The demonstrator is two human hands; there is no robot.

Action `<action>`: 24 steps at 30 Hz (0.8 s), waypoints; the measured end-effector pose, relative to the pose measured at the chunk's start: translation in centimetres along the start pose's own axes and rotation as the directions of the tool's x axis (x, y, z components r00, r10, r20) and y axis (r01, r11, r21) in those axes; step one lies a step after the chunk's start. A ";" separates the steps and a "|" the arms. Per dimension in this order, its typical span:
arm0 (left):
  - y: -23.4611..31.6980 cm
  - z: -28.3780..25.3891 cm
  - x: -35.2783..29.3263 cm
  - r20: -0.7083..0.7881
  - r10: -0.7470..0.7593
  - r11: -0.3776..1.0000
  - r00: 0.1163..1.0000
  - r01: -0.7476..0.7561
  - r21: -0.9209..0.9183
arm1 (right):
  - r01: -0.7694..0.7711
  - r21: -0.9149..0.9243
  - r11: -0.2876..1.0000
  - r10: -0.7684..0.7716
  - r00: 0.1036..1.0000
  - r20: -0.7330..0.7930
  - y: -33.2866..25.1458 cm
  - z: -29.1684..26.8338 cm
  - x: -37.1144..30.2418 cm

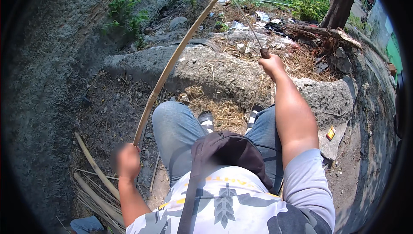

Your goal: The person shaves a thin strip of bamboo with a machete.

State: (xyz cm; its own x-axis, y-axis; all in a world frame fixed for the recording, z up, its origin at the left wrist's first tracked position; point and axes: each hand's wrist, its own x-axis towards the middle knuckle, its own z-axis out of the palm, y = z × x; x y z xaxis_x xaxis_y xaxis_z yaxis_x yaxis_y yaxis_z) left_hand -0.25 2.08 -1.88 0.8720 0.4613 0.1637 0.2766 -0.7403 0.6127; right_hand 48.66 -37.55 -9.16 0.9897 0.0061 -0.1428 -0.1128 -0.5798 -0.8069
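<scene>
Tan and long, the strip point(166, 72) is slanting forward-right from the gripping left hand point(130, 162), toward the knife point(264, 53) the right hand point(272, 65) is clutching.

Left hand point(130, 161): partly blurred | wooden strip point(173, 60): near end hidden in grip | blue cloth point(87, 224): cut off by lower edge

Tan strip point(161, 81), seemingly dark-brown handle point(264, 53), faded blue jeans point(172, 126)
</scene>
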 end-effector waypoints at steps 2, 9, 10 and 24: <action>-1.2 1.1 0.7 0.075 -0.085 0.973 0.994 0.099 -0.209 | 0.116 -0.018 0.993 -0.117 0.991 -0.065 -1.0 -0.1 -0.7; 2.6 5.3 7.3 0.336 -0.216 0.726 0.917 0.381 -0.572 | 0.485 -0.129 0.865 -0.497 0.863 -0.089 -4.5 -0.5 -4.8; 3.6 6.0 8.2 0.372 -0.199 0.721 0.907 0.392 -0.571 | 0.540 -0.161 0.826 -0.550 0.835 -0.028 -5.1 -0.6 -5.5; 8.2 10.1 9.2 0.316 -0.123 0.889 0.941 0.246 -0.387 | 0.724 -0.444 0.528 -0.723 0.658 0.213 -7.2 2.1 -7.8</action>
State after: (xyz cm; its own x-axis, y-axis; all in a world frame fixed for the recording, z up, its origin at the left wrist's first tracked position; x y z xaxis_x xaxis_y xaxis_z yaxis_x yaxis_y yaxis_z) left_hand 14.07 -4.67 -3.16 0.9141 0.3703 -0.1655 0.3039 -0.3551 0.8841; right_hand 41.61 -31.68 -3.42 0.7139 0.5962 0.3673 0.6957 -0.6636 -0.2750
